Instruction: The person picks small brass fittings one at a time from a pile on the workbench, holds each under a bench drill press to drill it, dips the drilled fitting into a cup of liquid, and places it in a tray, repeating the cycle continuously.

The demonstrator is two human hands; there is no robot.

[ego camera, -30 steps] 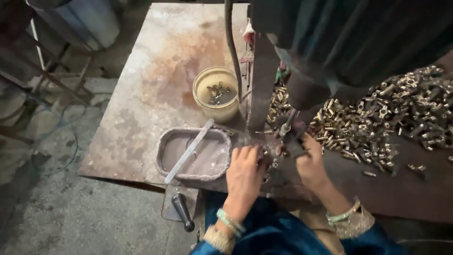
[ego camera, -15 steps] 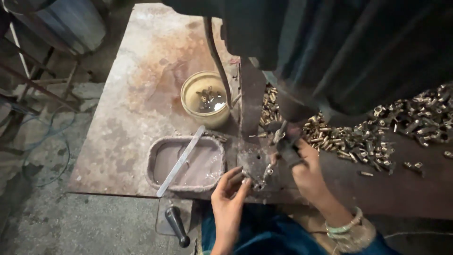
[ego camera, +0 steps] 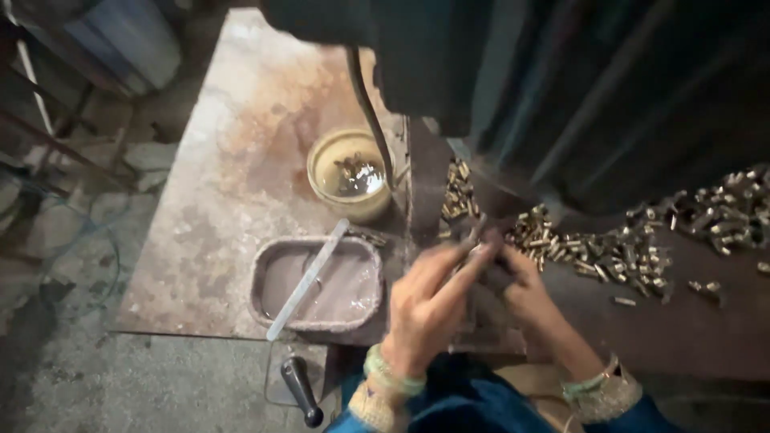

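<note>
Head view of a workshop table (ego camera: pixel 241 160), a rusted, mottled metal sheet. The left hand (ego camera: pixel 429 301) and the right hand (ego camera: pixel 521 293) are brought together at the near edge of the table, under the dark body of a machine (ego camera: pixel 497 72). The fingers of the left hand are stretched forward and nearly closed on each other; those of the right hand are curled. The picture is blurred there, so whether a piece is held by either hand cannot be told.

The heap of small metal pieces (ego camera: pixel 593 252), short brass-coloured cylinders with a dull shine, is spread just beyond and to the right of the hands, trailing off further right. The right hand is the nearer to it. The pieces lie in all directions, so no common long axis is shown.

To the left of the hands a shallow rounded tray (ego camera: pixel 277 313) of grey liquid is set, with a flat pale strip (ego camera: pixel 309 277) laid slantwise across it. Behind it stands a round yellowish bowl (ego camera: pixel 325 196) holding liquid and a few pieces. A black handle (ego camera: pixel 301 389) projects below the table edge.
</note>
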